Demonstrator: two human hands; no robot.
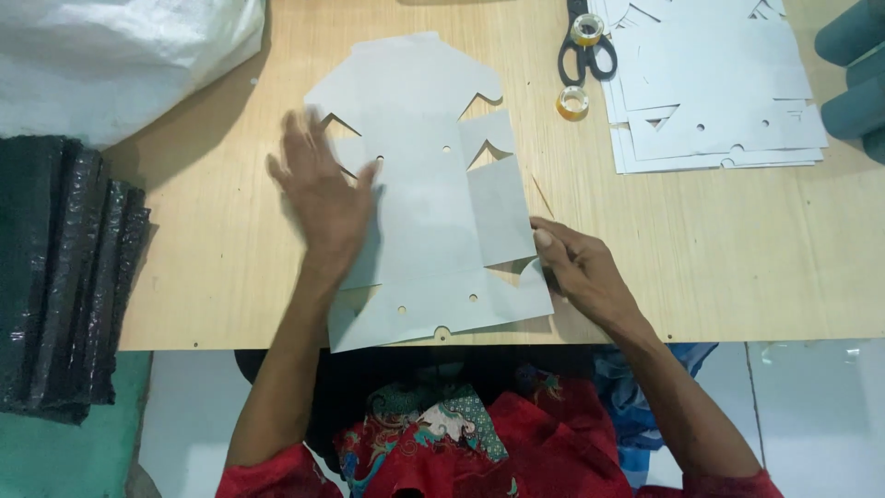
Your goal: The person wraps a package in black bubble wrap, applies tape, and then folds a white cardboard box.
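Head view: a grey die-cut cardboard sheet (424, 203) lies flat at the centre of the wooden counter (701, 249). The left hand (323, 189), blurred, is spread open with its palm down on the sheet's left part. The right hand (576, 263) has its fingers curled at the sheet's lower right edge, pinching a folded flap. Scissors (584, 51), two tape rolls (572, 101) and a stack of similar sheets (719, 92) occupy the upper right; black bundles (60, 277) sit at left.

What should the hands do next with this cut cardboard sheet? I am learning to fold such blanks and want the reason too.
Probably press the right flap flat with the left hand. It already lies folded over the cardboard sheet, the right hand pins its lower corner, and the open left hand rests on the panel beside it.
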